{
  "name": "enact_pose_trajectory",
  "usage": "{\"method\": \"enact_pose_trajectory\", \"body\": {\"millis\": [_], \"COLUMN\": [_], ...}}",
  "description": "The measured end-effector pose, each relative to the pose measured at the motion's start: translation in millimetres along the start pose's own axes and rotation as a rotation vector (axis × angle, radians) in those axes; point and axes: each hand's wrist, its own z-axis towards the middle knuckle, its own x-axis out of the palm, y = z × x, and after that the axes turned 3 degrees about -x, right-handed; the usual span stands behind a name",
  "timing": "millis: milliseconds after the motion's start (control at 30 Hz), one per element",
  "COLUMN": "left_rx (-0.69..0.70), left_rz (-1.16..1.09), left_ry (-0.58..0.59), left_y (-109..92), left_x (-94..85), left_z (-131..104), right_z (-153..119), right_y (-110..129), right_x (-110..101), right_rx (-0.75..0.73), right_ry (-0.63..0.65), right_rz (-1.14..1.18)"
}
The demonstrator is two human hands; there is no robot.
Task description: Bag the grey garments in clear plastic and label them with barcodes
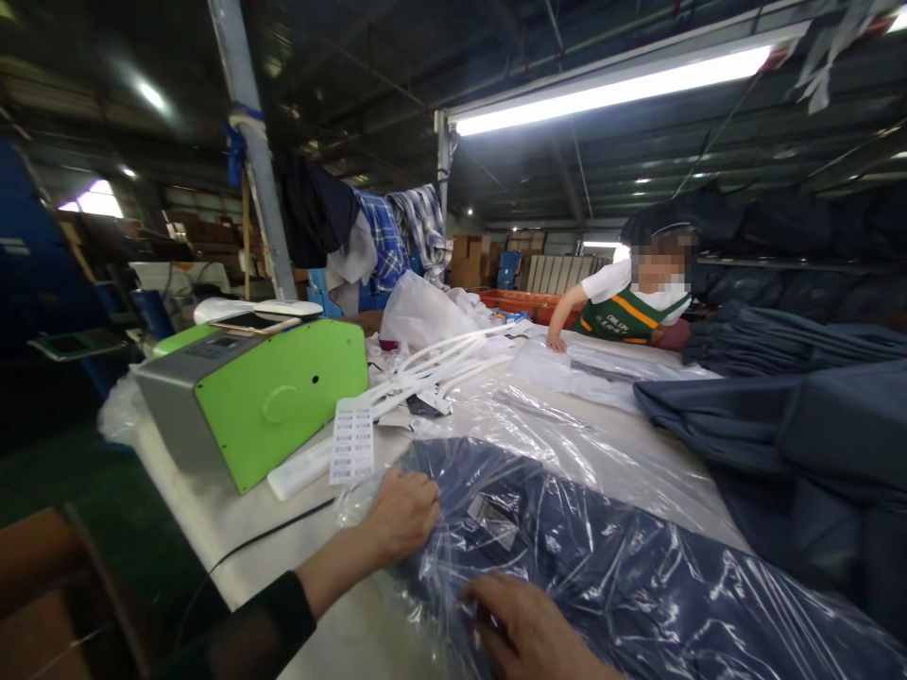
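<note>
A folded dark blue garment inside a clear plastic bag lies on the white table in front of me. My left hand rests on the bag's open left end, fingers curled on the plastic. My right hand presses flat on the bag near the bottom edge of the view. A strip of white barcode labels hangs just beyond my left hand.
A green and grey machine stands at the left with a phone on top. White hangers and empty plastic bags lie behind. Stacked dark garments fill the right. A co-worker leans over the far end.
</note>
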Motion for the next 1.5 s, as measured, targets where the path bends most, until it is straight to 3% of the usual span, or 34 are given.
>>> {"method": "enact_pose_trajectory", "body": {"millis": [167, 300, 467, 767, 1167, 1500], "left_rx": [-0.146, -0.273, -0.354, -0.455, -0.424, -0.407], "left_rz": [-0.153, -0.404, -0.696, -0.873, -1.093, -1.038], "left_ry": [0.061, 0.199, 0.216, 0.206, 0.322, 0.360], "left_y": [-2, -2, -1, 0, 0, 0], "left_x": [-10.0, -12.2, -6.9, -7.7, -3.9, -11.4], "left_z": [4, 9, 10, 9, 10, 6], "right_z": [36, 57, 69, 84, 93, 95], "right_y": [3, 8, 7, 10, 11, 12], "right_x": [1, 14, 32, 29, 35, 33], "right_rx": [0.109, 0.177, 0.309, 0.396, 0.448, 0.486], "right_ry": [-0.175, -0.279, -0.376, -0.344, -0.274, -0.293], "right_rz": [-0.140, -0.079, -0.017, -0.057, -0.118, -0.118]}}
